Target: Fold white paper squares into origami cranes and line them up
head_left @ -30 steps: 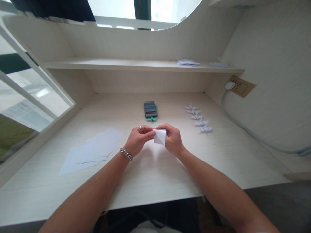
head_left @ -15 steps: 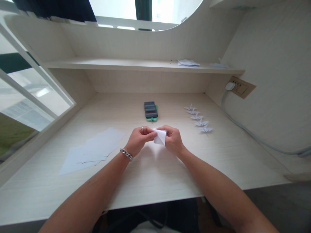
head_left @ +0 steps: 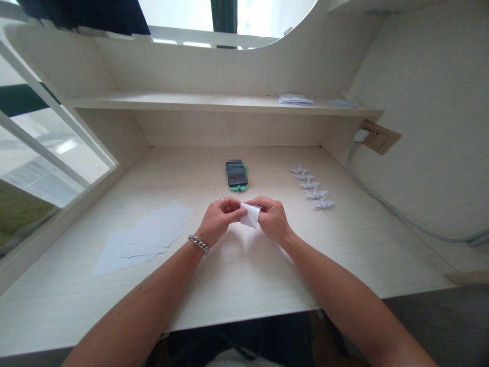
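Note:
Both hands meet above the middle of the pale wooden desk (head_left: 244, 285). My left hand (head_left: 217, 220), with a ring and a chain bracelet, pinches the left edge of a small folded white paper (head_left: 250, 215). My right hand (head_left: 272, 218) grips the same paper from the right, fingers curled over its top. The paper is folded to a small pointed shape and held just off the desk. Its far side is hidden behind my fingers.
Loose white paper sheets (head_left: 145, 237) lie on the desk to the left. A phone in a green case (head_left: 237, 176) lies behind my hands. Several folded paper cranes (head_left: 311, 186) sit in a row at the right. A cable (head_left: 385, 204) runs from a wall socket (head_left: 376, 135).
The folded paper looks narrower and slightly turned between my fingers. Both hands have stayed in nearly the same place.

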Tool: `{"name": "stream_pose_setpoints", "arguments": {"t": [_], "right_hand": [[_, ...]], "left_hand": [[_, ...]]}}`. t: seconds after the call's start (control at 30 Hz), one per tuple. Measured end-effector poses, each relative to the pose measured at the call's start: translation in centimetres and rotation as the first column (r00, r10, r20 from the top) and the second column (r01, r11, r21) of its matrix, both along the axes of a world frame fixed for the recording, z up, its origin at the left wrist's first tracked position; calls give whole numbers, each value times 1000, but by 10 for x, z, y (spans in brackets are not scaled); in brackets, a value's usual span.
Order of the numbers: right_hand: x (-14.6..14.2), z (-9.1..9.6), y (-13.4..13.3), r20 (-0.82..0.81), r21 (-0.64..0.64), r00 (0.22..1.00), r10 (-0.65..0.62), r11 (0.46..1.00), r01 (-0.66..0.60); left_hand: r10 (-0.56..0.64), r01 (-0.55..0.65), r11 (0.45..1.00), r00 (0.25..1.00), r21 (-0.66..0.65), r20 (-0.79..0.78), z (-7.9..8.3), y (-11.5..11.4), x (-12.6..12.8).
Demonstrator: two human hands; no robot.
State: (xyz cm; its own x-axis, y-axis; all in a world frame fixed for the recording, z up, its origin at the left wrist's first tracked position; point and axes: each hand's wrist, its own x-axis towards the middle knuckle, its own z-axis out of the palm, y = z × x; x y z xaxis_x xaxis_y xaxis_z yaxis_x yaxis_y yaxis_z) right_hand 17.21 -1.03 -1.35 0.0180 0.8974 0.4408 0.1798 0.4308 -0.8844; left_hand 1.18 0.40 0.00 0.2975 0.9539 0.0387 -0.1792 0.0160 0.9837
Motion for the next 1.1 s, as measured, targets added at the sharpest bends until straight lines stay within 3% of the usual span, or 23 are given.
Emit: {"name": "stream_pose_setpoints", "arguments": {"t": [0.27,0.5,0.77,0.9,1.1], "right_hand": [[1,1,0,68,13,996,62,998,-63],[2,-4,5,-40,-70,998,52,996,-55],[1,-9,8,-150,-146,985,88,983,-110],[-1,-9,11,-265,-171,959,105,973,-154],[-3,6,7,-457,-266,887,70,941,-211]], "left_hand": [[29,-29,1000,1000,0,-5,1,1,0],[53,-53,999,998,0,-27,0,1,1],[-33,48,994,990,101,-138,2,1,-3],[4,-3,1000,997,17,-75,1,2,-2],[163,-156,982,984,-107,69,-2,6,-2]]}}
